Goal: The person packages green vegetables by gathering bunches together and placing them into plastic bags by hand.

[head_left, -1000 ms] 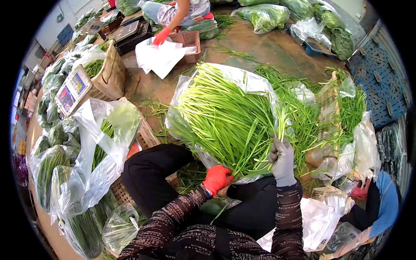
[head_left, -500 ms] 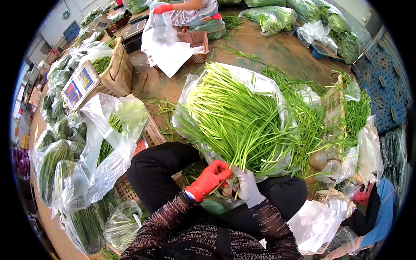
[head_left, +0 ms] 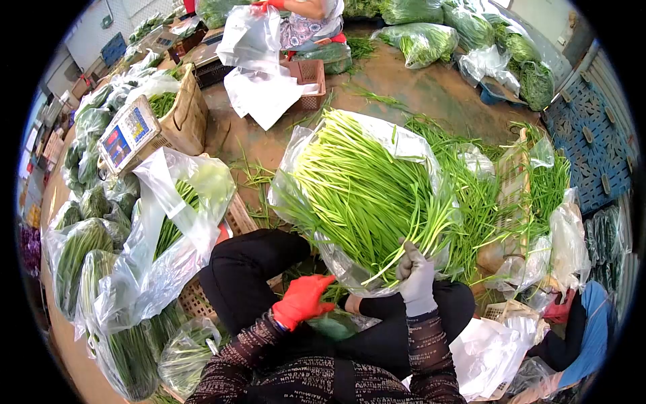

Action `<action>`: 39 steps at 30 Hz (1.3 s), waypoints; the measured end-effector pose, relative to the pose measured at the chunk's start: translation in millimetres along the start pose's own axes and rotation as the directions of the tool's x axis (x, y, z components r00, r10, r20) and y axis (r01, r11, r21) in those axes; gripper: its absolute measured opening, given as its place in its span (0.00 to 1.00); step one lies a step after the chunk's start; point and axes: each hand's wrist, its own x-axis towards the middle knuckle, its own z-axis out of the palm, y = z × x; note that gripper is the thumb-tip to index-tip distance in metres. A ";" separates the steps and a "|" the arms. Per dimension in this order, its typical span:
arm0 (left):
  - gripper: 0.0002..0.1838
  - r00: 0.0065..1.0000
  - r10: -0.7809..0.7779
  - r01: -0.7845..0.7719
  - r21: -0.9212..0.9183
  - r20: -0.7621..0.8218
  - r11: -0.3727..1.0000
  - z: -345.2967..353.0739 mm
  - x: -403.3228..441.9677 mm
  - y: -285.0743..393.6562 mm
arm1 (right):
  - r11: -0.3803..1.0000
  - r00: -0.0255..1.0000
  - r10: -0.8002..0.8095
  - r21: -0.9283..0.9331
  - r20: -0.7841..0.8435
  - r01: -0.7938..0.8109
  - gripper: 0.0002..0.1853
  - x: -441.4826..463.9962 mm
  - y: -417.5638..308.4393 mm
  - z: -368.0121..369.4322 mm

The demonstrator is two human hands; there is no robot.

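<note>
A big heap of garlic chives (head_left: 367, 192), long and bright green, lies in an opened clear plastic bag (head_left: 286, 192) before my crossed legs. My right hand (head_left: 416, 276), in a grey glove, is closed on a few chive stalks (head_left: 385, 271) at the near right edge of the heap. Their pale ends stick out to the left. My left hand (head_left: 303, 301), in a red glove, is over my lap with thumb and fingers apart and nothing visibly held. Loose green leaves lie just behind it.
On the left are bagged greens (head_left: 97, 246) and a cream crate (head_left: 185, 111). Loose chives cover a basket (head_left: 513, 192) on the right. Blue plastic pallets (head_left: 589, 135) stand beyond. Another person's red-gloved hand (head_left: 269, 4) holds a white bag (head_left: 252, 40) at the back.
My hands have come apart. The left has let go of the stalks and moved down-left; the right has carried them right onto the heap. The other person has raised the white bag.
</note>
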 end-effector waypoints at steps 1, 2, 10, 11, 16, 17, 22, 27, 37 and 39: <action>0.26 0.939 0.074 -0.151 -0.208 -0.337 0.966 -8.8 8.7 3.9 | 1.000 1.000 0.014 0.009 -0.016 -0.014 0.12 0.7 6.8 1.2; 0.26 0.936 0.074 -0.151 -0.201 -0.345 0.968 -19.0 14.5 10.3 | 0.999 0.999 0.031 0.016 -0.030 -0.030 0.12 0.6 14.8 3.6; 0.11 0.976 0.120 -0.066 -0.277 0.182 0.958 -14.4 46.0 22.1 | 0.946 0.965 0.126 -0.322 0.229 -0.048 0.10 -34.3 51.7 27.5; 0.13 0.957 0.168 -0.095 -0.291 0.235 0.952 -27.6 51.4 22.0 | 0.946 0.968 0.115 -0.323 0.221 -0.039 0.10 -36.8 39.5 27.8; 0.33 0.934 0.191 -0.050 0.418 -0.302 0.907 -101.1 111.8 -31.2 | 0.980 0.969 -0.197 0.025 0.150 0.196 0.12 -41.8 -45.7 22.6; 0.35 0.923 0.138 0.087 0.545 -0.358 0.834 -115.4 123.9 -35.0 | 0.970 0.952 -0.242 0.042 0.185 0.238 0.12 -38.8 -58.0 12.7; 0.35 0.843 0.383 0.071 0.785 -0.378 0.616 -120.9 188.1 -95.9 | 0.981 0.975 -0.191 0.068 0.112 0.184 0.15 -13.2 -61.6 -23.4; 0.36 0.985 0.136 -0.013 0.745 -0.105 0.667 -141.5 210.1 -117.1 | 0.988 0.996 -0.077 0.137 0.040 0.071 0.14 1.6 -52.7 -35.9; 0.05 0.930 0.361 -0.200 0.724 -0.072 0.660 -147.0 173.2 -74.7 | 0.993 0.994 0.017 0.112 0.110 -0.029 0.14 -5.4 -48.1 -22.3; 0.03 0.962 0.272 -0.153 0.825 -0.001 0.544 -135.6 163.1 -72.5 | 0.999 0.996 -0.031 -0.018 0.086 0.033 0.14 -7.0 -47.9 -23.9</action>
